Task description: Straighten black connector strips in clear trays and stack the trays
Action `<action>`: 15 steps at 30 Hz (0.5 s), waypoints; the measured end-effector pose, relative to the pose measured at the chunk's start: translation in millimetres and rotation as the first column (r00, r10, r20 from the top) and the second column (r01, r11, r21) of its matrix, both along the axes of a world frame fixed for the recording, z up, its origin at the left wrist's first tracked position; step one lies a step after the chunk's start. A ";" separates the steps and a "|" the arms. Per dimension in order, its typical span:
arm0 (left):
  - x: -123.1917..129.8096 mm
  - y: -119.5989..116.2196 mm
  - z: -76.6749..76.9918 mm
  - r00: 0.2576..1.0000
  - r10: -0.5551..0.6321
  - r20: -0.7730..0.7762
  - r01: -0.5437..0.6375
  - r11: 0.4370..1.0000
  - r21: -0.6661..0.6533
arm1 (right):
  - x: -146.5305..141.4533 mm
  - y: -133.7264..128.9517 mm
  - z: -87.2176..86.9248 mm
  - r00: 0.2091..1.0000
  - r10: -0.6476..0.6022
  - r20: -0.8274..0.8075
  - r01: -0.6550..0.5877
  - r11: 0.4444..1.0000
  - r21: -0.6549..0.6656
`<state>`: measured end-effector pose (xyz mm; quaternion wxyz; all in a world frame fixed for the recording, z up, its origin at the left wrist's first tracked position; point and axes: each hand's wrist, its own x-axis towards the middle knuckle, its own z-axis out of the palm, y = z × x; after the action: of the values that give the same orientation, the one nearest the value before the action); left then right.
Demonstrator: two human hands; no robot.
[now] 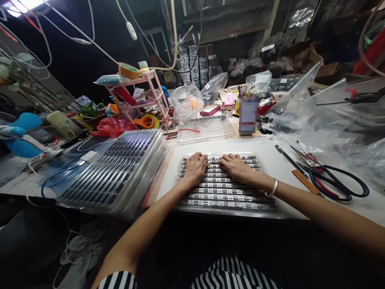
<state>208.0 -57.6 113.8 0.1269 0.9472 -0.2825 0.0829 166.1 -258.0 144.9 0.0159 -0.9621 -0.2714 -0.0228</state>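
A clear plastic tray (228,210) lies in front of me at the table's near edge, holding rows of dark, pen-like sticks with silver patterned markings (222,191). My left hand (196,168) rests palm down on the upper left rows, fingers laid forward over the sticks. To its right, my right hand (236,167) presses on the upper middle rows in the same way, a bangle on its wrist. Both hands touch the sticks from above without gripping one; the fingertips are partly hidden.
On the left stands a tall stack of similar filled trays (111,172). Large scissors (327,172) and an orange-handled cutter (305,181) lie at right. Behind are a clear tray (207,130), a propped phone (248,115), a pink rack (153,96) and plastic bags (333,116). A blue fan (22,134) stands far left.
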 end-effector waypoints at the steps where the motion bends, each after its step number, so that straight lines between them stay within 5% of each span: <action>1: -0.4 -0.6 -1.4 1.000 0.022 -0.003 -0.022 1.000 -0.013 | -6.3 -2.8 -0.5 1.000 -0.003 0.015 0.002 0.999 0.032; 6: 9.7 3.8 -2.2 0.996 0.070 -0.051 -0.074 0.995 -0.064 | -30.6 -15.6 -15.4 0.999 0.022 -0.023 -0.020 0.995 0.095; 10: 31.0 31.5 8.0 0.987 0.142 -0.080 -0.148 0.987 -0.070 | -34.9 -16.9 -26.1 0.997 0.004 -0.082 0.002 0.997 0.076; 15: 52.4 60.2 16.2 0.987 0.057 -0.150 -0.051 0.998 0.043 | -34.9 -15.2 -23.6 0.998 -0.002 -0.069 0.009 0.995 0.095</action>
<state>260.4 2.7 130.0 0.1269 0.9604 -0.2478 0.0087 131.2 -273.2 121.3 0.0708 -0.9612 -0.2667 -0.0026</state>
